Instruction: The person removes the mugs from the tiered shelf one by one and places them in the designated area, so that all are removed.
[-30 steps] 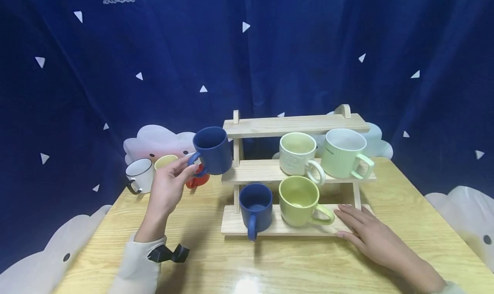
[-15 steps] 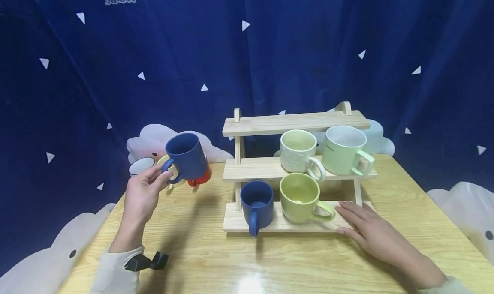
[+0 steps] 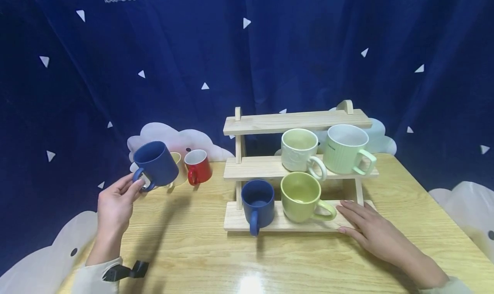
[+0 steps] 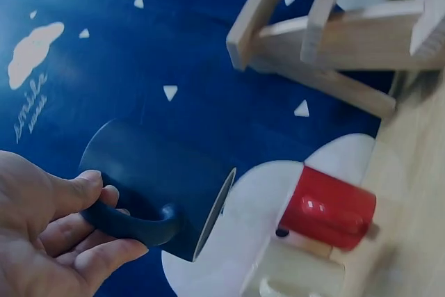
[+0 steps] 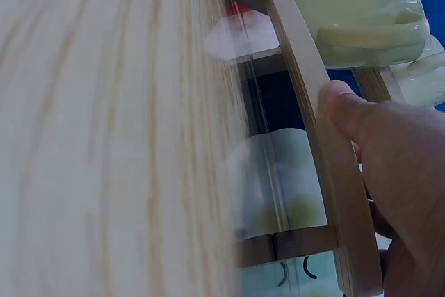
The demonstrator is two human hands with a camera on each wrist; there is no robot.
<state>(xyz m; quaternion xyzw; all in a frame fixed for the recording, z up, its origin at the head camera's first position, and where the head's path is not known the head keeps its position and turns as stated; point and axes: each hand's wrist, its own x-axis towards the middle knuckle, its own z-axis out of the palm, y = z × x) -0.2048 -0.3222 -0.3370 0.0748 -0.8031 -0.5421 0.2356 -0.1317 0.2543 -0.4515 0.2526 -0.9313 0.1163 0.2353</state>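
Observation:
My left hand [image 3: 115, 206] pinches the handle of a dark blue mug [image 3: 158, 167] between thumb and fingers, holding it raised over the left of the table. In the left wrist view the mug [image 4: 146, 165] lies sideways, its mouth facing lower right. My right hand [image 3: 376, 234] rests on the right end of the bottom shelf of a three-tier wooden rack [image 3: 252, 169], fingers extended, thumb at the front edge. On that shelf stand another blue mug [image 3: 264, 212] and a yellow-green mug [image 3: 297, 204]. A cream mug [image 3: 295, 159] and a mint-green mug [image 3: 341, 159] occupy the middle shelf.
Behind the raised mug, a red mug [image 3: 200, 172] and a pale yellow mug [image 3: 179, 172] stand on the wooden table [image 3: 200, 251]. Nothing stands on the rack's top shelf [image 3: 297, 121]. A blue curtain [image 3: 193, 49] hangs at the back.
My left hand has carried the blue mug left and slightly down, away from the rack. The red mug has come into full sight; the white mug is now hidden. My right hand stays put.

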